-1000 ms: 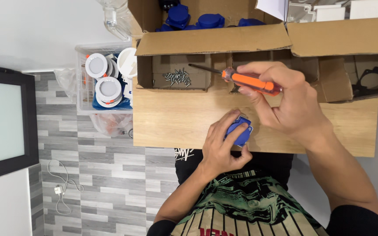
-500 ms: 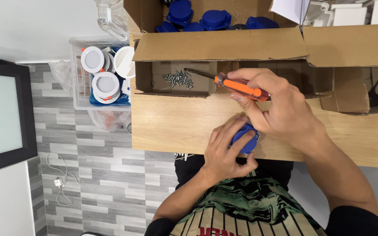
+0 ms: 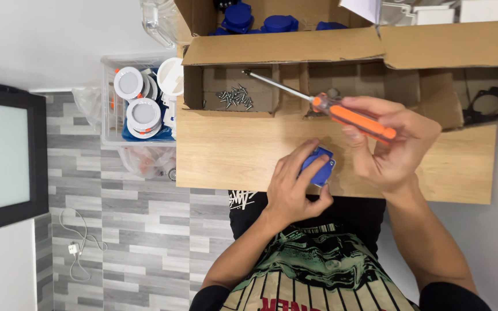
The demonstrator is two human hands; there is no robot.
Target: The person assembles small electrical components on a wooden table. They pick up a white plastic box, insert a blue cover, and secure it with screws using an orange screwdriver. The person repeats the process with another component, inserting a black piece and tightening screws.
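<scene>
Wood plank serves as the bench, over grey tile floor, with a cardboard box along its far edge. Screws sit loose in one box compartment, so fastening looks unfinished. Left hand clamps a blue part at the near edge; right hand grips an orange screwdriver, tip raised over the box, not on the part.

We see a brown cardboard box at the top, its flaps open, with compartments along the near side; one holds loose screws. A clear plastic bin stands left of it. At far left is a black-framed screen, pale and blank.
</scene>
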